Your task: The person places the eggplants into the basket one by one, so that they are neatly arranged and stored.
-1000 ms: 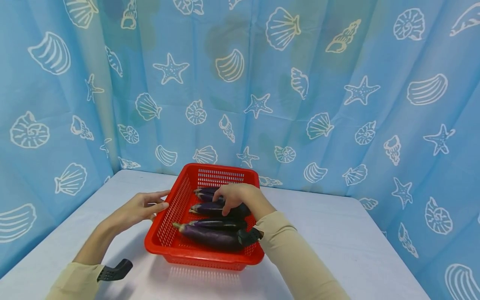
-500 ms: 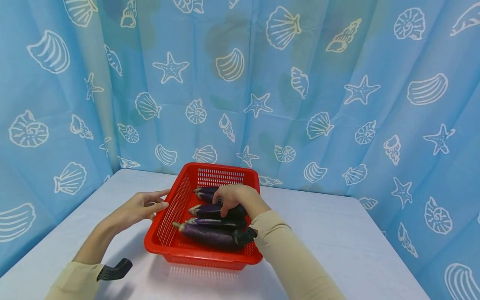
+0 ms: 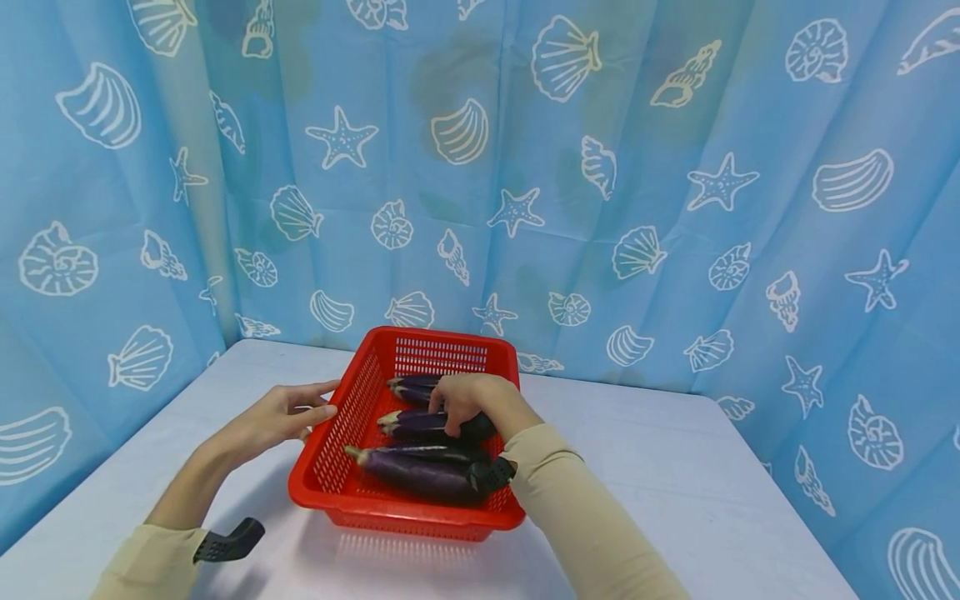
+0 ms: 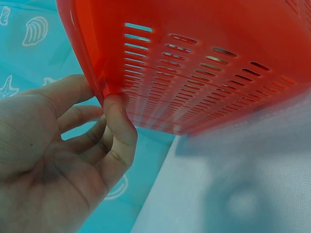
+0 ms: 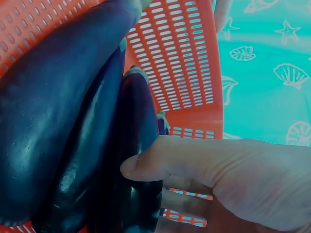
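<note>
A red plastic basket [image 3: 408, 527] with slotted walls holds several dark purple eggplants lying side by side. My left hand [image 3: 281, 421] holds the basket's left rim; in the left wrist view the thumb [image 4: 120, 126] presses the near side, with fingers behind the rim. Reaching in from the right, my right hand [image 3: 472, 398] grips a middle eggplant [image 3: 416, 423]. In the right wrist view its thumb lies across that eggplant [image 5: 138, 107], and the other fingers are partly hidden beyond it. A larger eggplant [image 3: 420, 475] and a thinner one [image 3: 450, 452] lie nearer the front.
More eggplants [image 3: 412, 392] lie at the basket's back, partly behind my right hand. The basket stands on a white table [image 3: 637, 475]. A blue curtain [image 3: 525, 167] with white shell and starfish prints hangs behind and at the sides.
My right hand has shifted slightly, and the thinner eggplant beside the gripped one has rolled or settled toward the front one. The left hand and the basket have stayed put.
</note>
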`<state>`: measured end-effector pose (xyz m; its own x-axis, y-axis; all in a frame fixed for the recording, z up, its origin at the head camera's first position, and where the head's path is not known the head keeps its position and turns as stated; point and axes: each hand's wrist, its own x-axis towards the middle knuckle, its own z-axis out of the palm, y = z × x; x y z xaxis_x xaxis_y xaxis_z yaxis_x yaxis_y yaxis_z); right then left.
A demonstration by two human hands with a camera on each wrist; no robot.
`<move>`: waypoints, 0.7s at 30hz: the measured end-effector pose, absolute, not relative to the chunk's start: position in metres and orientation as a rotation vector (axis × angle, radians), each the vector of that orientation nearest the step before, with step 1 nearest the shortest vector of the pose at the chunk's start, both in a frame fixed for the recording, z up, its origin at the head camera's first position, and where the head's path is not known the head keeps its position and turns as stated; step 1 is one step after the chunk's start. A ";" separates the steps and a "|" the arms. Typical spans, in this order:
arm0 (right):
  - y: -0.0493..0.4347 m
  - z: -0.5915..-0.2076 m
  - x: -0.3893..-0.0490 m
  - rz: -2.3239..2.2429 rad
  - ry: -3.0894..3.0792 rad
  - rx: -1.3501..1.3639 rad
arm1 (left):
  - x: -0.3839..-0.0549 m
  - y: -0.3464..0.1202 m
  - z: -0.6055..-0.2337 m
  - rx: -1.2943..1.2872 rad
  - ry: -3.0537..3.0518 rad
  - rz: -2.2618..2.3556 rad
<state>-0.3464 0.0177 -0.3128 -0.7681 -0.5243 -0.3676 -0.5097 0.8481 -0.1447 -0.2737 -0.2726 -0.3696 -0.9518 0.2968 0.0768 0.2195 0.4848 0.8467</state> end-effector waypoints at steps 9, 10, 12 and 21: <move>0.017 -0.320 -0.349 -0.073 2.670 -0.699 | -0.275 -0.273 -0.370 0.451 2.628 1.486; 0.017 -0.321 -0.349 -0.082 2.673 -0.691 | -0.275 -0.272 -0.370 0.449 2.629 1.485; 0.017 -0.321 -0.348 -0.105 2.677 -0.674 | -0.275 -0.272 -0.369 0.448 2.636 1.481; 0.020 -0.323 -0.345 -0.163 2.704 -0.591 | -0.274 -0.272 -0.369 0.438 2.646 1.473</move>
